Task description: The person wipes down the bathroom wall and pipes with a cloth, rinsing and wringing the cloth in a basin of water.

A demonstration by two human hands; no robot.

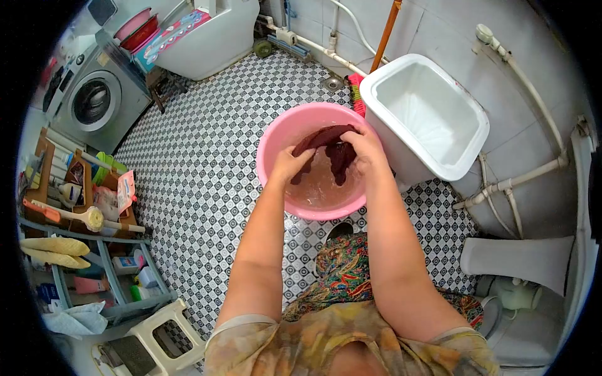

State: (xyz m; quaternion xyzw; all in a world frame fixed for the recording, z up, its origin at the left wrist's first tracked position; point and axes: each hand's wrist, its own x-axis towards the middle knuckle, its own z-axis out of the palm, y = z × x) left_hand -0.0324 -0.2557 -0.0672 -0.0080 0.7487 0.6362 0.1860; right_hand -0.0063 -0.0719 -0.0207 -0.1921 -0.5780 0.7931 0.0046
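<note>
A pink basin (274,141) with cloudy water in it stands on the patterned floor in front of me. Over the water I hold a dark maroon cloth (326,135), bunched and partly hanging into the basin. My left hand (291,164) grips the cloth's left end, fingers curled around it near the basin's left wall. On the other side my right hand (365,149) is closed on the cloth's upper right part, with a fold dangling beside it toward the water. Some fingertips are hidden by the cloth.
A white rectangular tub (401,125) stands right of the basin, a red-bristled broom (357,94) behind it. A cream stool (168,338) and a shelf rack (113,276) with bottles are at left. A washing machine (94,100) stands far left, a white bathtub (213,44) at the back.
</note>
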